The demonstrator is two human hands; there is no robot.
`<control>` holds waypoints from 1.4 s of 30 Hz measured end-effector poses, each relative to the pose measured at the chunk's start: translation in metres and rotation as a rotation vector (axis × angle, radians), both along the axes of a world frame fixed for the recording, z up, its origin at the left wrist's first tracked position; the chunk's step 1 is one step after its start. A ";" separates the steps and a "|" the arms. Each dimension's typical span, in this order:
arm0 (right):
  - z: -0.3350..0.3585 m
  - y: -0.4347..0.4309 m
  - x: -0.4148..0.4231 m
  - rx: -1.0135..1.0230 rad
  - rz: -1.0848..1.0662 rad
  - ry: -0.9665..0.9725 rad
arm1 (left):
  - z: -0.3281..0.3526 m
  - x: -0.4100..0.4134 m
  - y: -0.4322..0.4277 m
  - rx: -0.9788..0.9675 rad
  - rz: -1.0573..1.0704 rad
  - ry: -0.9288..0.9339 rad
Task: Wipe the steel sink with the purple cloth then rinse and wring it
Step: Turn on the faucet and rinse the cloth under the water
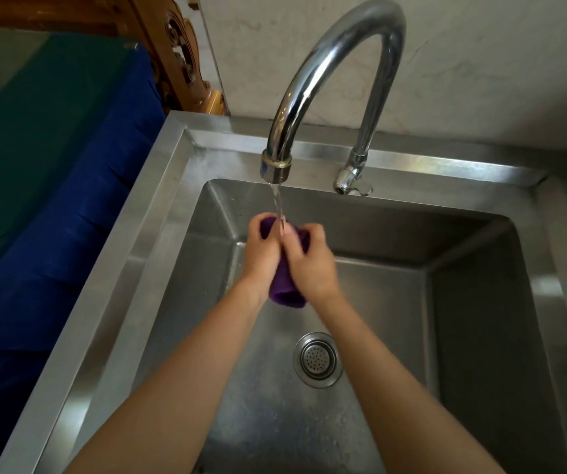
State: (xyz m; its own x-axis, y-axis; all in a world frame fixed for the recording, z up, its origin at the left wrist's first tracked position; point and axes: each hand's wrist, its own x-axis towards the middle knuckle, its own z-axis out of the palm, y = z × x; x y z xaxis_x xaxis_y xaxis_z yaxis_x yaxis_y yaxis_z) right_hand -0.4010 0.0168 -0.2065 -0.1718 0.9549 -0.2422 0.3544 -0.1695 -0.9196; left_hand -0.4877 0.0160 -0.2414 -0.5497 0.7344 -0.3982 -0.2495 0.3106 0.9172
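Observation:
The purple cloth [287, 292] is bunched into a roll between both hands above the steel sink [473, 302]. My left hand [258, 254] grips its left side with fingers curled round the top. My right hand [309, 261] grips its right side. A thin stream of water [278, 206] runs from the curved chrome faucet [337, 63] onto the cloth's upper end, between my hands. The cloth's lower end hangs out below my palms.
The round strainer drain [317, 359] sits in the wet basin floor under my forearms. The tap lever [352, 181] is at the back rim. A blue cloth [56, 234] drapes a green-topped surface on the left, beside carved wood [183, 59].

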 end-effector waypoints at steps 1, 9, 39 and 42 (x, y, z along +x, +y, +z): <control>0.003 -0.007 -0.006 0.053 0.020 -0.046 | 0.004 0.001 0.003 -0.031 0.010 -0.064; -0.004 0.027 -0.014 0.141 0.068 -0.419 | 0.006 0.010 -0.001 -0.154 0.047 -0.326; -0.001 -0.003 -0.004 0.184 0.311 -0.373 | -0.005 0.003 -0.013 -0.229 -0.042 -0.533; -0.003 0.016 -0.008 0.226 0.194 -0.588 | -0.012 0.012 -0.011 -0.217 0.033 -0.488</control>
State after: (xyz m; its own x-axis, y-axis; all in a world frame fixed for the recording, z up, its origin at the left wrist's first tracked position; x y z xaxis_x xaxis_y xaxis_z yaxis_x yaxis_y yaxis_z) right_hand -0.4092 0.0324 -0.2093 -0.2465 0.9582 -0.1450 0.8131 0.1231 -0.5689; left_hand -0.4759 0.0047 -0.2534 -0.2839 0.5923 -0.7540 -0.6438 0.4651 0.6077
